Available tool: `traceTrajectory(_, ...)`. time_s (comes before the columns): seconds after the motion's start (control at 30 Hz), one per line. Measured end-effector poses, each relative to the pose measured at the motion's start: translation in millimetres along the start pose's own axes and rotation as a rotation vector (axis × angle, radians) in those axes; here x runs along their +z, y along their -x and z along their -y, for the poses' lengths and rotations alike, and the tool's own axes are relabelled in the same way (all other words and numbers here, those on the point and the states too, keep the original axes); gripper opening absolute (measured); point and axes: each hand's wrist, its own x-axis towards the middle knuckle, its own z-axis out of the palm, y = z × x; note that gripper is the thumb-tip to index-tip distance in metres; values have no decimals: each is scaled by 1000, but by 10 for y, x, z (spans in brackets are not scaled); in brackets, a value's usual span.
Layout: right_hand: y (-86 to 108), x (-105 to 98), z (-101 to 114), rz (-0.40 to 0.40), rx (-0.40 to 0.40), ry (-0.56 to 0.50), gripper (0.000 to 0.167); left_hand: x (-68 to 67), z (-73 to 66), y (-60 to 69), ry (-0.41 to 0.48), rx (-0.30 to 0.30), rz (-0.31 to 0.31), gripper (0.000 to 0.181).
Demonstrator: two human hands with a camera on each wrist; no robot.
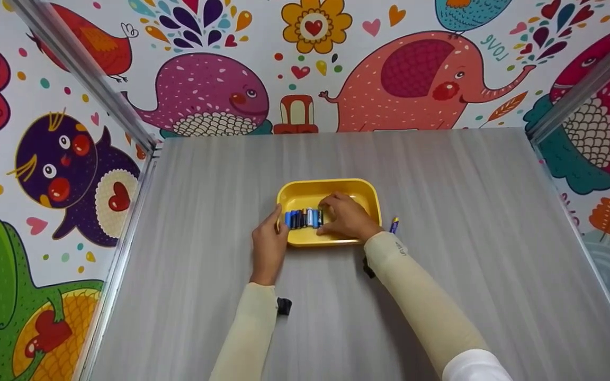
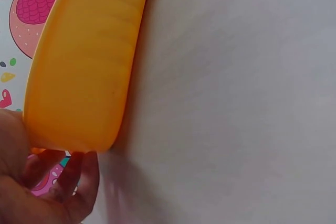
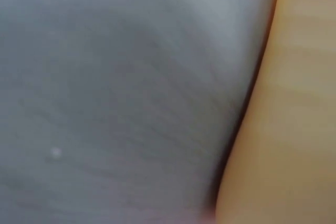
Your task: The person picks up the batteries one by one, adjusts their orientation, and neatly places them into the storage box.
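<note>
A yellow tray point(image 1: 326, 241) sits on the table, with several batteries point(image 1: 302, 218) lined up side by side in its left half. The left hand point(image 1: 269, 246) grips the tray's left end; in the left wrist view its fingers point(image 2: 86, 177) curl against the outer wall of that end. Reaching over the tray's right part, the right hand point(image 1: 350, 218) has thumb and forefinger at the two ends of the rightmost, dark battery point(image 1: 321, 218), pinching it. The right wrist view catches only the tray's outer wall point(image 3: 283, 129) and the tabletop, not the right hand.
One more battery point(image 1: 394, 225), blue with a yellow-orange end, lies on the grey wood-look table point(image 1: 204, 185) just right of the tray, close to the right wrist. Printed cartoon panels point(image 1: 209, 95) stand along the back and sides, with metal rails point(image 1: 109, 275) at the edges.
</note>
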Motion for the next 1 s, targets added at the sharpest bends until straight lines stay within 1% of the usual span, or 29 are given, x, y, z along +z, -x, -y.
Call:
traceTrajectory(0.07,12,-19,7,-20,-4,-33,66,4,2,2,7,4,1,52)
traceTrajectory(0.17,26,-68,23,-71,-10,-99,63,6,1,5,12,16,-6,52)
traceTrajectory(0.3,58,-179,32,-173,-41,-181,56,7,5,6,17,29,-19,51)
traceTrajectory(0.43,146,-325,-7,-277,-79,-231,55,18,11,0,27,28,-23,51)
traceTrajectory(0.57,275,-494,-88,-382,-111,-260,52,28,8,-3,19,5,-20,52)
traceTrajectory(0.73,431,-723,-248,-515,-160,-230,44,31,-1,1,12,-17,-17,52)
traceTrajectory(0.83,533,-846,-358,-552,-137,-211,43,29,-3,3,11,-21,-14,52)
traceTrajectory(1.0,698,-974,-567,-535,-42,-191,49,26,4,3,13,-16,-11,52)
